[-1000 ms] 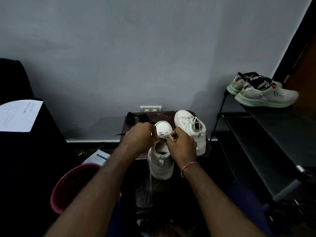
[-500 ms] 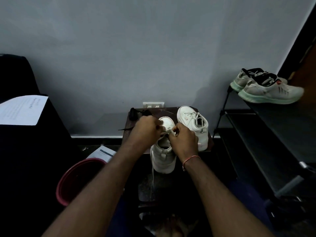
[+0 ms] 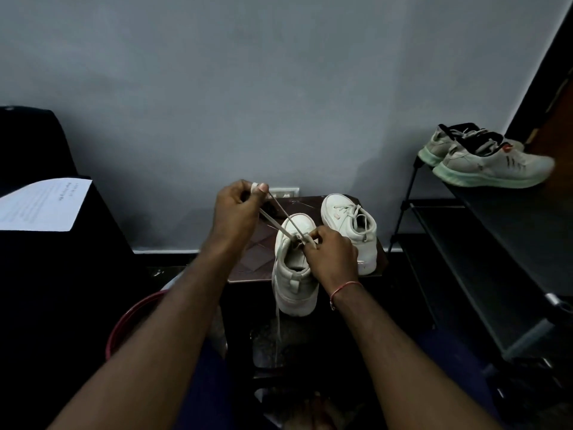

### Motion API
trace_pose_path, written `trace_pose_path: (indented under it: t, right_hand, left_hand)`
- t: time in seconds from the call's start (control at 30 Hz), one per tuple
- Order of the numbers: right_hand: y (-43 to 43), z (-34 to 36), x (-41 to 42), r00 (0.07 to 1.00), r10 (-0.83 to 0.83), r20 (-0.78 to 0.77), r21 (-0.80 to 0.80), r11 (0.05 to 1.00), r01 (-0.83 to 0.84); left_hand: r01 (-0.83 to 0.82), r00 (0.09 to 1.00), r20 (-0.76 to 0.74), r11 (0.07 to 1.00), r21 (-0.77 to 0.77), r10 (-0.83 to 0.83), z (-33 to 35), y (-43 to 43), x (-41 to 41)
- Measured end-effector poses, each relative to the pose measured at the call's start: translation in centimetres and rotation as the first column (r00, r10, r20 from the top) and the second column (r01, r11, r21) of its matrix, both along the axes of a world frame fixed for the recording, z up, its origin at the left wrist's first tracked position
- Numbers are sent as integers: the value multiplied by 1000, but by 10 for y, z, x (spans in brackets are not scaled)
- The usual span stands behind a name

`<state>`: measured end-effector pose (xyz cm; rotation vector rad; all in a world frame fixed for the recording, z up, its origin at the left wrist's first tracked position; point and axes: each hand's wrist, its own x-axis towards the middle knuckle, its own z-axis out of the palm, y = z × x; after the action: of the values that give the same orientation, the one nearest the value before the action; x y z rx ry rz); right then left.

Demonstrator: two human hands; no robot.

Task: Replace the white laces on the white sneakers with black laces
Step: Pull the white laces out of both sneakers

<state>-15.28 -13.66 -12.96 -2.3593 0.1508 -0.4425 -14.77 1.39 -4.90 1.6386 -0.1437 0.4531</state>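
Sneaker, white, sits at ctr of view on a small brown table, toe pointing far, heel sticking out past the near edge. White lace runs from the eyelet area in two taut strands, up & left to the left hand. That hand is raised above the table's far-left part, fingers curled, pinching the lace btwn thumb & fingertips. Another stretch of the same lace dangles off the sneaker's left side, down below the table edge. Right hand rests on the sneaker's right side, thumb & forefinger pinched at the lace by the eyelets; exact eyelet too small to tell. Thin red thread circles the right wrist.

Second sneaker stands just right of the first on the same table, toe far, w/ white lacing in place. Wall socket shows on the grey wall behind the table. Near left, low down, the rim of a red bucket. Further left, a printed sheet lies on a dark surface. At right, a dark shoe rack holds a pair of grey running shoes w/ pale green soles on its top shelf.
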Motion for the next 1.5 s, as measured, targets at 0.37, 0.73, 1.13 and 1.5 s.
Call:
trace_pose_path:
  t: [0.37,0.73,1.13,1.5]
  right_hand:
    - [0,-2,2,999,-12,-31,9,1000,13]
    - [-1,1,0,999,3,-48,-2,1000,-4]
    - [0,0,0,999,4,-32,13,1000,-4]
    - [1,-1,5,997,-18,-77,-37,999,15]
  left_hand:
    - [125,980,-113,948,-294,-164,-4,-1,16]
    - [131,991,-110,392,911,-76,-41,-29,22]
    - [-108,985,163,525,844,-60,-57,-25,18]
    - [-94,992,117,849,520,39,26,-9,28]
